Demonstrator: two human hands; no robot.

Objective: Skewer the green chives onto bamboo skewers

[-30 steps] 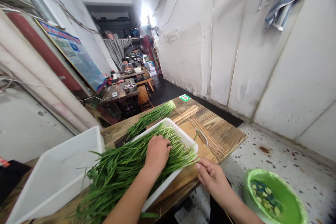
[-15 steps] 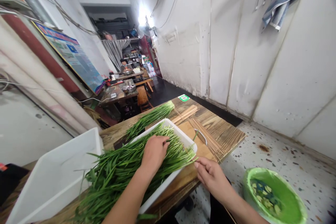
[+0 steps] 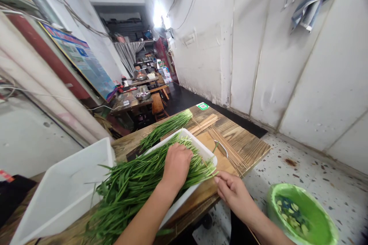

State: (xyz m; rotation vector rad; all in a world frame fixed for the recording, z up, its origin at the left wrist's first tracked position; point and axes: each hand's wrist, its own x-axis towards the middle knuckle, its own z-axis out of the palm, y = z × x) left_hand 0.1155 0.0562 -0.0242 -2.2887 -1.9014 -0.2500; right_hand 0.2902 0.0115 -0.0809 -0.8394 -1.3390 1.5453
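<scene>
A white tray [image 3: 207, 154] on the wooden table [image 3: 247, 143] holds a thick heap of green chives [image 3: 135, 180]. My left hand [image 3: 177, 164] lies on top of the chives near their cut ends, fingers curled into the stalks. My right hand [image 3: 233, 193] hovers at the table's near edge, fingers pinched on a thin bamboo skewer [image 3: 207, 167] whose tip reaches into the chive ends.
An empty white tub [image 3: 61, 189] stands at the left. A second chive bundle [image 3: 166, 126] and piles of bamboo skewers [image 3: 227, 149] lie farther back on the table. A green-lined bin [image 3: 301, 214] sits on the floor at the right. More tables stand down the corridor.
My left hand has slid slightly toward the far end of the tray over the chives. My right hand stays at the table edge with the skewer.
</scene>
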